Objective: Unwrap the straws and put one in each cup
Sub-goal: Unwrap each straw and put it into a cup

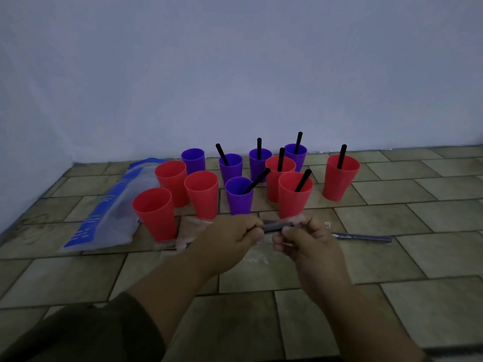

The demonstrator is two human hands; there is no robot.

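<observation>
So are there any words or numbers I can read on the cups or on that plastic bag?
Nothing here can be read well enough to quote.
On the plastic bag: pale marks along its blue stripe, too blurred to read.
On the cups: no words or numbers show.
On the straws in the cups: none show.
On the wrapped straw being held: none can be made out.

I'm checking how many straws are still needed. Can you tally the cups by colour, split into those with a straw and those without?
Red cups with a straw: 3
Red cups without a straw: 3
Purple cups with a straw: 4
Purple cups without a straw: 1
Total: 11 cups
</observation>
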